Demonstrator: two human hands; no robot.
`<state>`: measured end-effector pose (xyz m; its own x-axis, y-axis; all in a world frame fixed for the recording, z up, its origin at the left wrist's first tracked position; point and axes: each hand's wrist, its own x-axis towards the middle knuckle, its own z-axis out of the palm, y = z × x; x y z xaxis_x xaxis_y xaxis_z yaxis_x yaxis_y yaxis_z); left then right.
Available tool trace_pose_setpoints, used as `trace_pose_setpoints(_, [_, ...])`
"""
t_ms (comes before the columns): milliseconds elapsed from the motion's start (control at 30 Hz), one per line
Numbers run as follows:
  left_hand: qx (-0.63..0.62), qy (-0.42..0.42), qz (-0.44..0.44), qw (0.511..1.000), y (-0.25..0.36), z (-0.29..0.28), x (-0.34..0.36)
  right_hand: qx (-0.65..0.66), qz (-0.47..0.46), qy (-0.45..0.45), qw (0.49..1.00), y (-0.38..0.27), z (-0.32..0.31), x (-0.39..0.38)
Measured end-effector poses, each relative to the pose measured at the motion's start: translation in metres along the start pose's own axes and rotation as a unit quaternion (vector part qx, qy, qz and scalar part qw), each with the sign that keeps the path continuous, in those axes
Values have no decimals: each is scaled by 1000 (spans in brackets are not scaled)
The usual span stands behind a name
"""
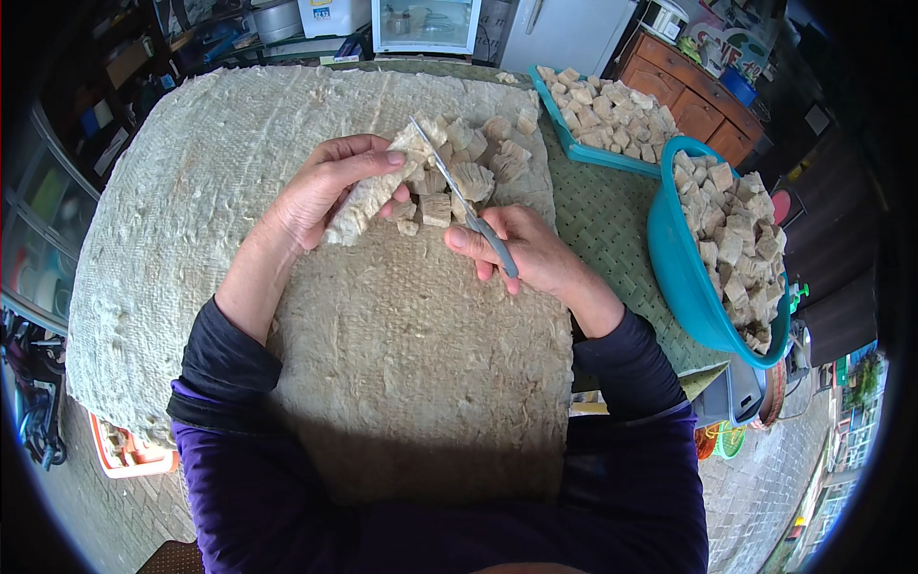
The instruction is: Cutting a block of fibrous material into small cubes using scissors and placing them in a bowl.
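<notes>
A thick, off-white fibrous sheet [411, 335] covers much of the green mat [612, 249]. My left hand [330, 182] grips a pale fibrous strip [359, 210] at the upper middle of the view. The grey-handled scissors [492, 239] are in my right hand [521, 253], their blades angled up across the strip's right end; exactly where they touch is hard to tell. A loose heap of chunky cut pieces [473, 182] lies on the sheet just beside and beyond the blades.
At right, a teal tray [564, 134] and a deep teal basin [674, 287] hold several cubes. Behind them stand a wooden cabinet [688, 100] and a fridge [550, 29]. An orange-rimmed crate [134, 469] sits low at left on the paved floor [765, 478].
</notes>
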<state>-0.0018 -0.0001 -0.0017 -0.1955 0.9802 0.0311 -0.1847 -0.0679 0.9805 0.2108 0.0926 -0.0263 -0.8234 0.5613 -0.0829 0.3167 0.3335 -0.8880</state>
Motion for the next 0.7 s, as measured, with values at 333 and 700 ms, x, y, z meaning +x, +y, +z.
trace_pose_setpoints(333, [40, -3, -1, 999, -1, -7, 2, -25, 22, -27, 999, -1, -3, -1])
trace_pose_setpoints(700, [36, 18, 9, 999, -3, 1, 1, -34, 17, -46, 998, -1, -5, -1])
